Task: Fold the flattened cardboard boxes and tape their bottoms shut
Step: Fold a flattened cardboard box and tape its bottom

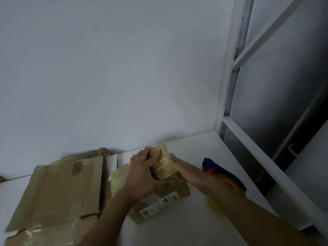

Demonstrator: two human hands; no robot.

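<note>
A small brown cardboard box, wrapped in yellowish tape and bearing a white label, stands on the white table. My left hand grips its upper end, fingers curled over the top and thumb on the near face. My right hand lies flat with straight fingers pressing on the taped right side of the box. A blue and orange tape dispenser with a yellow roll sits just right of my right forearm, partly hidden by it.
Flattened cardboard boxes with a barcode and old tape lie stacked at the left. A white wall rises behind the table. A white frame with metallic panels borders the table's right edge.
</note>
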